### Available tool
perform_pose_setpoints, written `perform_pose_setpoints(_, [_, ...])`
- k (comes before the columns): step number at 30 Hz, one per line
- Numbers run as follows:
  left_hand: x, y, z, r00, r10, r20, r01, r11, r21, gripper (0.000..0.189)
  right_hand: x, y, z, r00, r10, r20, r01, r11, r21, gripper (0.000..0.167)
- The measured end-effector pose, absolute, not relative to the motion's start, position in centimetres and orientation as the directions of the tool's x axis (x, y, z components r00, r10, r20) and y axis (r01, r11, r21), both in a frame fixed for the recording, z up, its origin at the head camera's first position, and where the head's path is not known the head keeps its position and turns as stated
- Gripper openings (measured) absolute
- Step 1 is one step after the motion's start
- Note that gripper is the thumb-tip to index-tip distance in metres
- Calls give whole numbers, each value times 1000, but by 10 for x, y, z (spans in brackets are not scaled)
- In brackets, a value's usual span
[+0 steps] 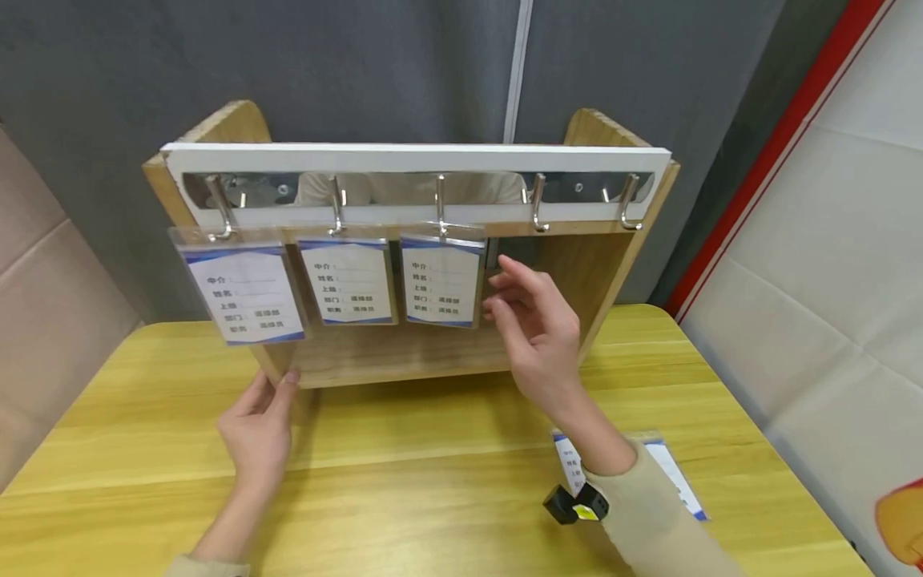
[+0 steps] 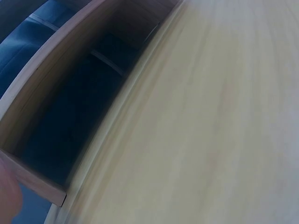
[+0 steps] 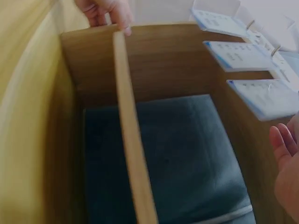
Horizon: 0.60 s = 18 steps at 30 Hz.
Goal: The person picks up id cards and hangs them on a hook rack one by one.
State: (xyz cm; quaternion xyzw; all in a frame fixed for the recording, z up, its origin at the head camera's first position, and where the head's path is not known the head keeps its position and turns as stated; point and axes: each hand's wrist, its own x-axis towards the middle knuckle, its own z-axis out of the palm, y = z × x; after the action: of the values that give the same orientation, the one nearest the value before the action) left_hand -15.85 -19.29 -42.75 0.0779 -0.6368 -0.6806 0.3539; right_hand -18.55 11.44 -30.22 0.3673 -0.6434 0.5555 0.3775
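A wooden shelf (image 1: 404, 353) carries a white-framed hook rail (image 1: 418, 152) with several metal hooks along its front. Three clear badge holders with printed cards hang in a row: a left one (image 1: 245, 292), a middle one (image 1: 348, 280) and a third (image 1: 441, 280). My left hand (image 1: 258, 425) grips the shelf's lower left corner, thumb in front. Beside the third holder's right edge is my right hand (image 1: 541, 336), fingers loosely bent, nothing held. In the right wrist view its fingers (image 3: 282, 144) sit just below that badge holder (image 3: 268, 98).
More badge holders (image 1: 674, 473) lie on the yellow wooden table (image 1: 404, 473), partly behind my right forearm. Two hooks at the rail's right, including the end hook (image 1: 630, 202), carry no badge. A grey curtain (image 1: 389, 72) hangs behind the shelf; a white-and-red panel (image 1: 815, 240) stands at right.
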Motion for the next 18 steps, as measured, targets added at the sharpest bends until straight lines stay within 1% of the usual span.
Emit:
perform_pose_setpoints(7, [-158, -192, -426, -737, -580, 346, 389, 55, 920, 32, -182, 138, -322, -477, -61, 877, -875, 121, -468, 45])
perform_pose_setpoints(10, [-158, -192, -426, -736, -582, 345, 392, 49, 919, 33, -179, 148, -331, -501, -77, 862, -862, 125, -490, 46])
perform_pose_setpoints(13, [-158, -192, -427, -732, -584, 350, 401, 46, 915, 33, -176, 157, -341, -535, -95, 840, -844, 120, -523, 46])
perform_pose_setpoints(18, [-159, -191, -428, -728, -579, 367, 412, 59, 909, 32, -167, 171, -354, -595, -114, 795, -803, 123, -583, 42])
